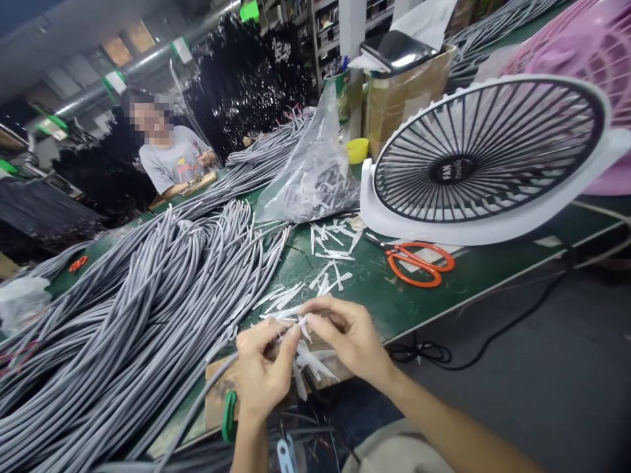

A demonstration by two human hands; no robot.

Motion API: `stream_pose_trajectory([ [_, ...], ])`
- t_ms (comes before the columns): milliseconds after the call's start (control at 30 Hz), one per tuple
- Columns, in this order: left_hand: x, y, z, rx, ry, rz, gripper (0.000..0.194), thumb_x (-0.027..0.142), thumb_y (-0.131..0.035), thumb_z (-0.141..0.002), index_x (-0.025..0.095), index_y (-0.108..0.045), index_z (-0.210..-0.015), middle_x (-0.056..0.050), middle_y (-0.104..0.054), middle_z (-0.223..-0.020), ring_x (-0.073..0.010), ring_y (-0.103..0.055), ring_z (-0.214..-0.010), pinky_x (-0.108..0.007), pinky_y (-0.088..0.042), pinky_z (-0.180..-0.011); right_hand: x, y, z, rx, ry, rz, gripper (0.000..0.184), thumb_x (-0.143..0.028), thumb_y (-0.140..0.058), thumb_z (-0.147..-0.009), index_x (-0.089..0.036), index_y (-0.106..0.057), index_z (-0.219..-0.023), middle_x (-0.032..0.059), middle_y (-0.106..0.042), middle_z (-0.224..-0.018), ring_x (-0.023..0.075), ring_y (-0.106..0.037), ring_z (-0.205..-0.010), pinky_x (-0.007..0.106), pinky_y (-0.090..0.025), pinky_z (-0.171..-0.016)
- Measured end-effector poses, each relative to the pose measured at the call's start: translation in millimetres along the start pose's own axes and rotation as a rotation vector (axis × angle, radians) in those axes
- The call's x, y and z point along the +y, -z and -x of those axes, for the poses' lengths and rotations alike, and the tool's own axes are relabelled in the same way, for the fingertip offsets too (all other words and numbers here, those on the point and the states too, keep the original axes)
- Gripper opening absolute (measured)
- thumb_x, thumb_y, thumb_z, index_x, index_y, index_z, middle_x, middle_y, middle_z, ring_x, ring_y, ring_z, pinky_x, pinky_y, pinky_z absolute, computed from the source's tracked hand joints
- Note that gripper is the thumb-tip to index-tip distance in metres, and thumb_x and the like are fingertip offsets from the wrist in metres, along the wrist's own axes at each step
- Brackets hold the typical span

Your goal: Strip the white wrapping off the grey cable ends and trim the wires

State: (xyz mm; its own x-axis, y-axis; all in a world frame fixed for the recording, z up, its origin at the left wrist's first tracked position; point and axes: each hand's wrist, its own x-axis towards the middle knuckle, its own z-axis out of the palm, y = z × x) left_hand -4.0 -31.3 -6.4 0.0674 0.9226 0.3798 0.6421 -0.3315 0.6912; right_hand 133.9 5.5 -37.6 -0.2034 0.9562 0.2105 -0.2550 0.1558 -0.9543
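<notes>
A grey cable rises from the lower left into my left hand, whose fingers are closed around it near its end. My right hand pinches the small whitish tip at that end, and the fingertips of both hands nearly meet there. What exactly the tip is cannot be made out. Below the fingers, white strips lie over a wooden board at the table edge. More white scraps are scattered on the green tabletop beyond my hands.
Bundled grey cables cover the left side. Orange-handled scissors lie right of the scraps, before a white fan. A plastic bag of scraps stands behind. A green clamp sits by the board. Across the table a person sits.
</notes>
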Motion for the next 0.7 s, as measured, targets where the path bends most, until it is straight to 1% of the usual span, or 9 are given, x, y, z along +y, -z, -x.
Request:
stream_pose_trajectory([
  [67, 0.4, -0.2, -0.6, -0.007, 0.008, 0.011, 0.025, 0.024, -0.054, -0.086, 0.015, -0.067, -0.067, -0.002, -0.062, -0.059, -0.0118, -0.055, -0.053, -0.021, -0.041, -0.052, 0.0, -0.2, 0.1, -0.001, 0.046, 0.053, 0.017, -0.030, -0.056, -0.078, -0.015, -0.060, -0.073, 0.0000, -0.057, -0.061, 0.0082, -0.050, -0.047, 0.016, -0.039, -0.042],
  [167, 0.3, -0.5, -1.4, 0.023, -0.009, -0.002, 0.021, 0.023, -0.057, -0.084, 0.015, -0.068, -0.068, -0.001, -0.062, -0.057, -0.0111, -0.055, -0.051, -0.020, -0.041, -0.051, -0.6, -0.6, -0.7, -0.003, 0.096, 0.105, 0.019, -0.029, -0.054, -0.081, -0.016, -0.054, -0.069, -0.0022, -0.052, -0.056, 0.0079, -0.048, -0.046, 0.016, -0.038, -0.042],
  [267, 0.0, -0.7, -1.9, 0.034, -0.036, -0.024, 0.020, 0.021, -0.057, -0.084, 0.015, -0.069, -0.070, -0.001, -0.062, -0.057, -0.0106, -0.054, -0.050, -0.020, -0.040, -0.049, -0.4, -0.3, -1.5, -0.003, 0.120, 0.135, 0.021, -0.029, -0.053, -0.083, -0.017, -0.051, -0.067, -0.0035, -0.048, -0.054, 0.0073, -0.045, -0.045, 0.016, -0.036, -0.041],
  [400, -0.2, -0.9, -1.6, 0.033, -0.060, -0.053, 0.019, 0.020, -0.058, -0.083, 0.016, -0.069, -0.069, 0.000, -0.061, -0.055, -0.0100, -0.053, -0.049, -0.019, -0.040, -0.049, 0.2, 0.9, -1.6, -0.002, 0.132, 0.163, 0.021, -0.029, -0.052, -0.083, -0.017, -0.050, -0.066, -0.0039, -0.048, -0.054, 0.0077, -0.046, -0.045, 0.016, -0.037, -0.043],
  [567, -0.2, -1.3, 0.1, 0.037, -0.082, -0.073, 0.018, 0.020, -0.058, -0.083, 0.016, -0.069, -0.068, 0.000, -0.059, -0.055, -0.0106, -0.053, -0.049, -0.020, -0.040, -0.049, 1.4, 2.1, -1.3, -0.005, 0.108, 0.161, 0.023, -0.031, -0.051, -0.084, -0.017, -0.048, -0.066, -0.0038, -0.046, -0.055, 0.0080, -0.045, -0.047, 0.017, -0.036, -0.044],
  [700, -0.5, -1.9, 0.1, 0.045, -0.109, -0.129, 0.020, 0.020, -0.057, -0.084, 0.016, -0.069, -0.068, 0.001, -0.055, -0.052, -0.0099, -0.049, -0.046, -0.020, -0.037, -0.046, 2.0, 2.6, -2.9, -0.016, 0.025, 0.109, 0.032, -0.042, -0.055, -0.083, -0.018, -0.047, -0.064, -0.0038, -0.045, -0.055, 0.0084, -0.044, -0.047, 0.018, -0.036, -0.045],
])
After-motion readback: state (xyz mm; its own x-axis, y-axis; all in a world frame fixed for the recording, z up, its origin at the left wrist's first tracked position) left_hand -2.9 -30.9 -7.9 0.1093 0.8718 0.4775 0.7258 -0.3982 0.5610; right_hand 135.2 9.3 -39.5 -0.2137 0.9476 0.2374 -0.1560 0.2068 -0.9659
